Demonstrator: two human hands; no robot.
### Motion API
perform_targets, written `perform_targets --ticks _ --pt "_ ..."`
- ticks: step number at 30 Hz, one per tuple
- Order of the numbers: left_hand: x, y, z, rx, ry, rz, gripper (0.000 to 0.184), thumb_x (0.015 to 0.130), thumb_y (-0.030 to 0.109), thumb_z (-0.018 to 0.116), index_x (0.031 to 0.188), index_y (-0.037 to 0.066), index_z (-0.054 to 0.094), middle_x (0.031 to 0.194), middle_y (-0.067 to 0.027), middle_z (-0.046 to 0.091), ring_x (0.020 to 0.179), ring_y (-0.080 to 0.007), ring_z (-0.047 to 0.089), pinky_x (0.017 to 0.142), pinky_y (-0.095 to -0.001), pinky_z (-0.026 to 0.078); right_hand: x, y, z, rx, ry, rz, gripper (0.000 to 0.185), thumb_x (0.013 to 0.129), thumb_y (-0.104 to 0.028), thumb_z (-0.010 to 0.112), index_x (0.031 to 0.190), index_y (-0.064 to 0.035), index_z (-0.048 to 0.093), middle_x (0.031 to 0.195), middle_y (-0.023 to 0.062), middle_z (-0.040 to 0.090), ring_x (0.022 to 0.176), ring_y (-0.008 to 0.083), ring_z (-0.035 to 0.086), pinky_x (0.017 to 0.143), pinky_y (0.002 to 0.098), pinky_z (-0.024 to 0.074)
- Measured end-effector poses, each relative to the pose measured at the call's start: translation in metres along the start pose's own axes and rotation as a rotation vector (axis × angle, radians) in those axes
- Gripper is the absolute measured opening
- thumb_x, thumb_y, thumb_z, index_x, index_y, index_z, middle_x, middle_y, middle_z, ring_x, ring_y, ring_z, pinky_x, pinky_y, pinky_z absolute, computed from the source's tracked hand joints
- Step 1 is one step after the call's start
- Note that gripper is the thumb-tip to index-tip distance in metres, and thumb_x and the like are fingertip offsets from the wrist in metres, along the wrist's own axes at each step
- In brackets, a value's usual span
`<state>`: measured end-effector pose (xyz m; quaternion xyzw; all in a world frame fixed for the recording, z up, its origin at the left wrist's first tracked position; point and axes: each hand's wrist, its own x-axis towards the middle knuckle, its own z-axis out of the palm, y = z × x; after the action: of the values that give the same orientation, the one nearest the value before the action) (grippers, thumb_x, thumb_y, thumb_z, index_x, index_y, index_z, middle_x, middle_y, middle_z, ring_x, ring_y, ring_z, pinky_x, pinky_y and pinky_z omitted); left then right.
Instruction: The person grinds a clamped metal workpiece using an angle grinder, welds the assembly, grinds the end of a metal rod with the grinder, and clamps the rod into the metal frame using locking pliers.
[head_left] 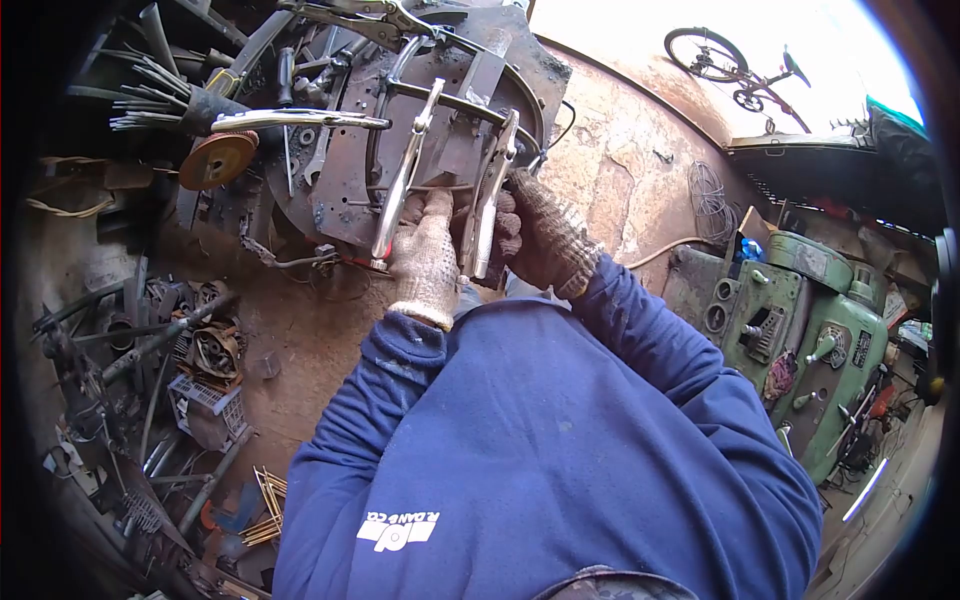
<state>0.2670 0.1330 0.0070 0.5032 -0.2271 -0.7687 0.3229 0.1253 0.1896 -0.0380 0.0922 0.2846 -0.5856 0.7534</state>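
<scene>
From head height, the wide-angle view looks forward and steeply down over a blue long-sleeved cloth top (560,420), close at lower centre, towards a dark metal tabletop (552,75) at upper centre.

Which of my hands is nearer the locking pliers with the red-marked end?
Left. The left hand is right beside the lower end of the red-marked pliers; the right hand is farther right, past a second pair of pliers.

Left gloved hand (422,255), at near edge of steel worktable (345,222): fingers partly hidden. Right gloved hand (552,235), same edge: grip unclear behind locking pliers (485,222). Green machine (838,395), right of worktable: nameplate (861,348) unreadable.
</scene>
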Motion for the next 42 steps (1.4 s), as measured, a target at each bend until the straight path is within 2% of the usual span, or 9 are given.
perform_targets --ticks 13,20,24,26,30,33,36,40,42 --pt "0.014 -0.013 -0.011 -0.081 0.052 -0.085 0.025 0.098 0.028 0.068 0.106 0.004 0.069 0.089 -0.0085 0.072 0.069 -0.0199 0.07 0.059 -0.0346 0.061 0.0 -0.004 0.008 -0.029 0.03 0.013 0.031 0.103 -0.041 0.058 0.092 -0.013 0.065 0.063 -0.0061 0.053 0.051 0.0093 0.049 0.048 0.0261 0.0446" --pt "0.006 0.005 -0.009 0.683 0.263 -0.019 0.034 0.097 0.04 0.068 0.101 0.007 0.07 0.084 -0.003 0.066 0.068 -0.0142 0.062 0.056 -0.0316 0.051 0.0 -0.002 0.004 -0.113 0.067 -0.026 0.026 0.105 -0.038 0.055 0.091 -0.0167 0.061 0.065 -0.0084 0.05 0.052 0.0071 0.047 0.049 0.0247 0.0431" --pt "0.018 -0.015 -0.016 0.383 0.16 0.064 0.033 0.099 0.039 0.065 0.107 0.007 0.071 0.088 -0.0033 0.067 0.073 -0.0145 0.062 0.063 -0.0328 0.052 0.001 0.0 0.013 -0.018 0.246 0.003 0.024 0.105 -0.039 0.055 0.095 -0.0168 0.059 0.068 -0.0094 0.048 0.055 0.0053 0.046 0.049 0.0228 0.0423" --pt "0.016 -0.009 -0.016 0.559 0.128 0.067 0.05 0.1 0.047 0.06 0.123 0.002 0.065 0.102 -0.0172 0.073 0.09 -0.0289 0.07 0.078 -0.0405 0.055 0.001 0.0 0.011 -0.032 0.233 -0.022 0.023 0.105 -0.039 0.056 0.098 -0.0167 0.058 0.07 -0.0099 0.047 0.057 0.0044 0.046 0.049 0.0216 0.042" --pt "0.006 0.005 -0.004 0.367 0.011 0.131 0.033 0.105 0.036 0.056 0.116 0.006 0.065 0.09 -0.0125 0.074 0.069 -0.0234 0.071 0.059 -0.0351 0.058 0.0 -0.003 0.004 -0.033 0.046 -0.027 0.023 0.105 -0.038 0.056 0.099 -0.016 0.058 0.071 -0.0098 0.048 0.057 0.0044 0.047 0.048 0.0218 0.0424" --pt "0.001 0.011 -0.001 0.176 -0.057 0.062 0.033 0.101 0.034 0.062 0.111 0.004 0.07 0.097 -0.0052 0.069 0.085 -0.0154 0.062 0.076 -0.0335 0.051 0.001 -0.006 0.004 -0.069 0.105 -0.009 0.025 0.106 -0.039 0.055 0.099 -0.0154 0.058 0.07 -0.0093 0.05 0.056 0.005 0.048 0.048 0.0222 0.0432" --pt "-0.008 0.023 0.006 0.256 -0.017 0.045 0.032 0.101 0.033 0.063 0.11 0.003 0.07 0.099 -0.0065 0.069 0.088 -0.0164 0.062 0.078 -0.0334 0.051 0.002 -0.005 0.002 -0.023 0.063 0.006 0.026 0.106 -0.039 0.053 0.097 -0.0151 0.058 0.068 -0.0083 0.052 0.054 0.0057 0.049 0.048 0.0227 0.0442" --pt "-0.005 0.019 0.009 0.273 0.08 -0.02 0.029 0.1 0.032 0.064 0.11 0.005 0.07 0.098 -0.0065 0.069 0.085 -0.0174 0.062 0.075 -0.0339 0.052 0.002 -0.004 -0.001 -0.047 0.016 -0.021 0.029 0.106 -0.04 0.053 0.09 -0.0162 0.058 0.067 -0.0069 0.053 0.054 0.0074 0.049 0.049 0.0233 0.0441" --pt "0.006 0.006 0.006 0.191 0.059 0.063 0.027 0.105 0.029 0.057 0.111 0.004 0.067 0.082 -0.0081 0.072 0.056 -0.0186 0.067 0.048 -0.033 0.058 0.0 -0.003 0.004 -0.042 0.009 -0.036 0.029 0.106 -0.041 0.054 0.091 -0.0158 0.06 0.068 -0.0066 0.054 0.055 0.0081 0.049 0.05 0.0236 0.0429"
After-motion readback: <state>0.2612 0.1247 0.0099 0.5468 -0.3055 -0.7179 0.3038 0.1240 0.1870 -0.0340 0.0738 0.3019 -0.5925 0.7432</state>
